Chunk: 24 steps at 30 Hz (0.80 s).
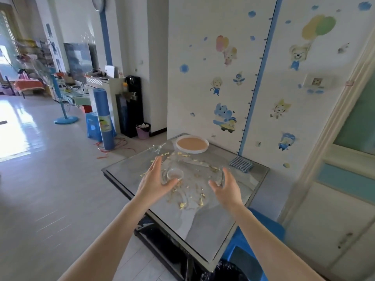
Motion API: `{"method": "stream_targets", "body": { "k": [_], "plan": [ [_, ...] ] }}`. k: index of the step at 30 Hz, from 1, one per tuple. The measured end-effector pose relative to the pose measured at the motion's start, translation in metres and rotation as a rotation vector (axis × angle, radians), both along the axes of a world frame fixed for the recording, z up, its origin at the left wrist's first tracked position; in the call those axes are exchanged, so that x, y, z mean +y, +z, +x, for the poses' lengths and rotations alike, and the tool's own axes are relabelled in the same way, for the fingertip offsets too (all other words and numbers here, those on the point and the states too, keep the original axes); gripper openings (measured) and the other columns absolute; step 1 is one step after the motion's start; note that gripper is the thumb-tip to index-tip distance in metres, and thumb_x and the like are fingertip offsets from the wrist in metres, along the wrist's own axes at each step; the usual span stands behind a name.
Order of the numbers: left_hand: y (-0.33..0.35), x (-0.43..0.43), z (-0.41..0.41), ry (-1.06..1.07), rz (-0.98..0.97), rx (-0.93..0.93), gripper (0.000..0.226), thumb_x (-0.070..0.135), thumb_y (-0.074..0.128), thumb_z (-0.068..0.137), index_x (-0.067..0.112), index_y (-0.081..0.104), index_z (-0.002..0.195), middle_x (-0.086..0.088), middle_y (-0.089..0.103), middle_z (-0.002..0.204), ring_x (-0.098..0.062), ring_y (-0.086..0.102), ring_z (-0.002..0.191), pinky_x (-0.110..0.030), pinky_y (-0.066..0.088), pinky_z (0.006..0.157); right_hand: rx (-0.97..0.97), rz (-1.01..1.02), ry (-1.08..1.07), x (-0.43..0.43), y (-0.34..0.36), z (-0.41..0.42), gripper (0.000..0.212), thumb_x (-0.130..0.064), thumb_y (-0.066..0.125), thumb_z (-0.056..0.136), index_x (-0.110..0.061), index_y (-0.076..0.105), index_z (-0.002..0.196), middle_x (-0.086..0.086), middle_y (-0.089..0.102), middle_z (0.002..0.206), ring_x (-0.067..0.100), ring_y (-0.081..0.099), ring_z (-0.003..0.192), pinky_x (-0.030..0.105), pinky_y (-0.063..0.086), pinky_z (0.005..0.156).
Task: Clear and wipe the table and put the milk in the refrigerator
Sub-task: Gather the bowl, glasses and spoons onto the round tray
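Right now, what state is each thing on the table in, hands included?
Table: strewn with yellow scraps, unwiped.
Cup: upright, near the middle.
Plate: flat, filled with tan stuff.
Cloth: folded, at the far edge.
Left hand: open, beside the cup.
Right hand: open, by a glass; contact unclear.

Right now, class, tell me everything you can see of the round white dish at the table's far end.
The round white dish is shallow, with a low white rim and an even pinkish-tan inside; filling or base, I cannot tell. It lies flat at the far end of the glass-topped table, near the wall. Only the table touches it; yellow scraps lie just before it.
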<state>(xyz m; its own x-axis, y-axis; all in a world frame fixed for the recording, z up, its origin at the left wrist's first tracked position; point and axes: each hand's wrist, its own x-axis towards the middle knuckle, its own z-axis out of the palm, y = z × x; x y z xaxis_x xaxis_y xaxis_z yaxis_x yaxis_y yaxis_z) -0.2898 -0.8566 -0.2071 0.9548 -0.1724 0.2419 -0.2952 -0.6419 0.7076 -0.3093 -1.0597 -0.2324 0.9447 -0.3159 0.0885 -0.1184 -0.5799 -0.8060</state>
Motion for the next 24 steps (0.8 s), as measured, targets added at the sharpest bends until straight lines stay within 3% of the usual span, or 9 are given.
{"method": "stream_targets", "body": {
  "k": [7,21,24],
  "plan": [
    [-0.026,0.032,0.115,-0.001,0.063,0.112,0.089,0.039,0.062,0.084,0.014,0.005,0.148,-0.001,0.012,0.156,-0.017,0.015,0.143,-0.034,0.019,0.115,0.065,0.020,-0.012,0.031,-0.023,0.118,0.070,-0.031,0.056,0.089,-0.015,0.018,0.145,0.004,0.024,0.153,0.021,0.025,0.141,0.036,0.025,0.113],
    [-0.078,0.086,0.313,-0.146,0.051,0.227,0.080,0.030,0.064,0.083,0.012,0.017,0.145,-0.005,0.032,0.148,-0.021,0.034,0.134,-0.030,0.030,0.102,0.166,-0.047,-0.114,0.089,-0.063,0.287,0.070,-0.029,0.058,0.087,-0.014,0.021,0.144,0.006,0.029,0.150,0.022,0.031,0.137,0.032,0.030,0.107],
    [-0.091,0.097,0.360,-0.244,0.077,0.258,0.084,0.033,0.063,0.084,0.013,0.011,0.147,-0.003,0.024,0.152,-0.019,0.028,0.138,-0.030,0.027,0.107,0.189,-0.029,-0.208,0.103,-0.076,0.313,0.071,-0.031,0.057,0.088,-0.015,0.019,0.145,0.004,0.026,0.152,0.021,0.029,0.138,0.032,0.029,0.108]
  ]
}}
